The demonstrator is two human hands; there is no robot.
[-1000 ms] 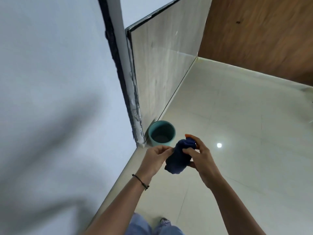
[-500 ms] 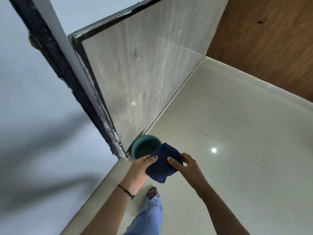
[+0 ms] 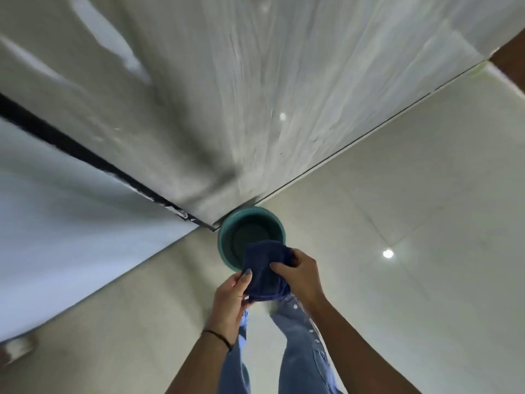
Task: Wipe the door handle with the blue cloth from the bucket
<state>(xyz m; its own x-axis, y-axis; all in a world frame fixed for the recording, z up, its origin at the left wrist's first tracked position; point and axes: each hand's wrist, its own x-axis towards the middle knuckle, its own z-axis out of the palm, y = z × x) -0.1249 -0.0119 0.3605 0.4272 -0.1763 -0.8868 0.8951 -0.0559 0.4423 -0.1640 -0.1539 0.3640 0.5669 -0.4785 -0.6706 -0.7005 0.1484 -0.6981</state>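
Both hands are holding the blue cloth (image 3: 265, 273) in front of the body, low in the middle of the view. The left hand (image 3: 230, 301) is gripping the cloth's left edge, thumb lying over the top of the fabric and the other fingers curled beneath, pinching it. The right hand (image 3: 301, 275) is closing on the right side, thumb pressing across the top toward the middle and the remaining fingers wrapping around the bunched far corner. A thin dark band (image 3: 217, 335) is circling the left wrist.

The cloth's far part is overlapping the near rim of the teal bucket (image 3: 250, 233), which is standing on the floor (image 3: 412, 223) just beyond the hands; whether the cloth is touching the rim cannot be told. The bucket is sitting tight against the bottom corner of the pale grey door (image 3: 255, 95), where the door's lower edge is running away to the far right. A dark frame strip (image 3: 85, 155) is running from that corner to the far left, with white wall (image 3: 71, 217) near it.

To the right, glossy tiled floor is lying open and wide. Jeans-clad legs (image 3: 301, 351) are showing below the hands. The door handle is not in view.
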